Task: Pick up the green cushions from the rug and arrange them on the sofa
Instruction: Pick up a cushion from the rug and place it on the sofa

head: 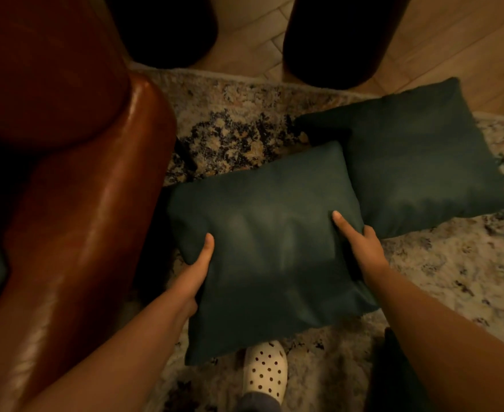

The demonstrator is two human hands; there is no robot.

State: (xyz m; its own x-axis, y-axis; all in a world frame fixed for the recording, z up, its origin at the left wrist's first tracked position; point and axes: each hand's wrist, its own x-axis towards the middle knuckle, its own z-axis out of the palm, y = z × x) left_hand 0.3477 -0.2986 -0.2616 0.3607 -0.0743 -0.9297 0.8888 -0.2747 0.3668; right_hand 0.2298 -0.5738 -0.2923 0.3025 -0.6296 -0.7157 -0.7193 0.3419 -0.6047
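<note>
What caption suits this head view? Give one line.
Both hands grip one green cushion beside the sofa; another lies on the rug.

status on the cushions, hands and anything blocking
Left hand and right hand grip near cushion by its sides. Second cushion lies on the rug. Sofa at left, nothing blocking.

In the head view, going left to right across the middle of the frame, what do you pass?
Brown leather sofa arm → left hand → held dark green square cushion → right hand → second dark green cushion on the patterned rug.
</note>
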